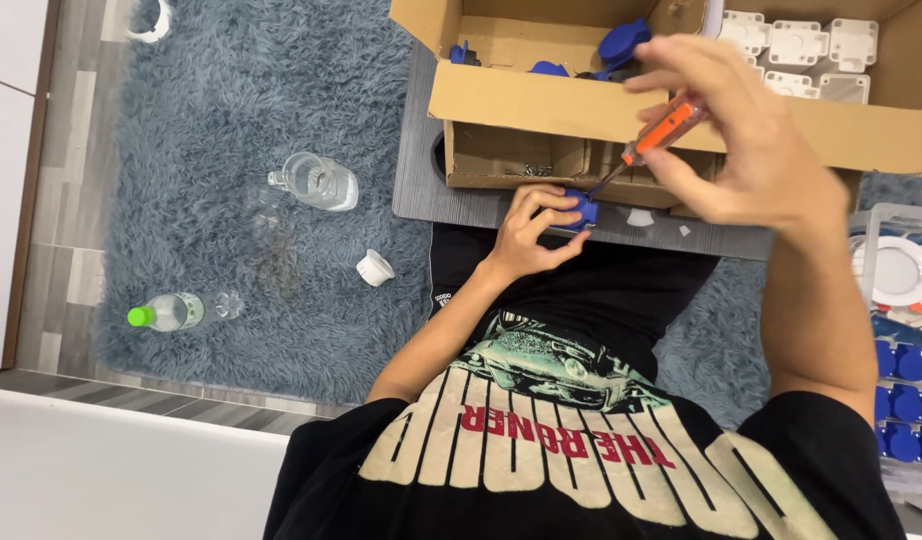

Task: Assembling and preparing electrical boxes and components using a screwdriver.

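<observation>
The right hand (751,140) has its grip closed around the orange handle of a screwdriver (653,140), fingers curled over the top end. The tool's long axis runs on a slant, handle up and to the right, dark shaft pointing down and to the left, with the tip meeting a small blue plastic part (579,210). The left hand (533,232) has its grip closed on that blue part, fingertips pinching it from the left and below, at the near edge of a low grey table (421,190). Just behind the blue part on the table stands an open cardboard box (541,100) with more blue pieces inside; to the right of it, white plastic parts (796,45) sit in a second compartment. Left of the table, on a shaggy grey rug (231,120), lie a clear glass jug (316,182), a white cap (374,267) and a clear bottle with a green lid (171,312).
</observation>
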